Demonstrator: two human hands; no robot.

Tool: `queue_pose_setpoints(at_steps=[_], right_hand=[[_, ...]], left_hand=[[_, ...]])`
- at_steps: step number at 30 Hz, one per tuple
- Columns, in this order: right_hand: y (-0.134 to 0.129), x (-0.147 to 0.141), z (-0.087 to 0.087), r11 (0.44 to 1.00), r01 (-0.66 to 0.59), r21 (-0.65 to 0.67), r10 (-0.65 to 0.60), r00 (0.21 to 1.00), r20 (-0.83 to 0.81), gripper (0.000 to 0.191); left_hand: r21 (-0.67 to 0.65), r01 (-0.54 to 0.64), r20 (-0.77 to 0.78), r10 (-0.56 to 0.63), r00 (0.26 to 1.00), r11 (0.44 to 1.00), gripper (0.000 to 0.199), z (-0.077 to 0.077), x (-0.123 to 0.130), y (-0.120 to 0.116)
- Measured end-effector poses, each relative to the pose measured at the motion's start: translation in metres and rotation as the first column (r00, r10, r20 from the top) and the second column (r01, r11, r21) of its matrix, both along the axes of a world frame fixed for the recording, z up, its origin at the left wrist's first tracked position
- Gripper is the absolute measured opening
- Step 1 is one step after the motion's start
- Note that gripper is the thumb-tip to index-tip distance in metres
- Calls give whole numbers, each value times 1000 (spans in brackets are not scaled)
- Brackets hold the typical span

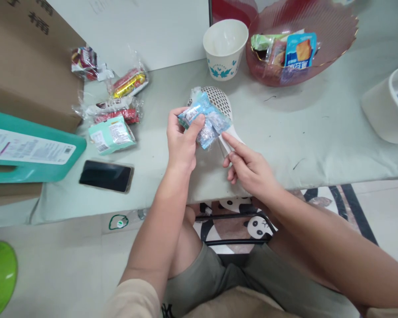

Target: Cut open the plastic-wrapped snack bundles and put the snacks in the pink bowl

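My left hand (182, 145) is closed around several small blue and clear snack packets (204, 121), with the thumb pressed on top. Under and behind them is a white skimmer (219, 98) with a round, perforated head. My right hand (252, 168) has its fingers curled at the skimmer's handle (235, 134), which is partly hidden by the index finger. That fingertip lies at the lower right corner of the packets. A white paper cup (225, 51) with a blue-green leaf print stands just beyond the skimmer.
A pink ribbed bowl (334, 53) holds snack packs at the back right. A white tub (381, 108) stands far right. To the left are several wrapped snacks (112, 134), a phone (106, 176), a teal jug (63, 159) and a cardboard box (29, 70). The table's front edge is near my knees.
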State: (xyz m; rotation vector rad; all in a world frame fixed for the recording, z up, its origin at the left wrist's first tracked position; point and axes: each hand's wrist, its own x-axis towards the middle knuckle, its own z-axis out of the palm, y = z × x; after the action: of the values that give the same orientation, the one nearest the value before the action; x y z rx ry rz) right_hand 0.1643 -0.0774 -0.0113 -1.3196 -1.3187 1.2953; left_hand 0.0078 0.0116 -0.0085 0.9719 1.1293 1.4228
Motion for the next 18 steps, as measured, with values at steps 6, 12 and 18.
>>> queue_pose_setpoints(at_steps=[6,12,18], right_hand=[[0,-1,2,998,-54,30,53,998,42,58],[1,-2,10,996,-80,24,77,991,106,57],[1,-1,6,992,-94,83,81,986,143,58]], left_hand=[[-83,-41,141,53,989,996,50,3,1,2],[-164,-42,252,83,964,986,47,6,2,2],[-183,95,203,-57,978,978,47,-7,-11,11]])
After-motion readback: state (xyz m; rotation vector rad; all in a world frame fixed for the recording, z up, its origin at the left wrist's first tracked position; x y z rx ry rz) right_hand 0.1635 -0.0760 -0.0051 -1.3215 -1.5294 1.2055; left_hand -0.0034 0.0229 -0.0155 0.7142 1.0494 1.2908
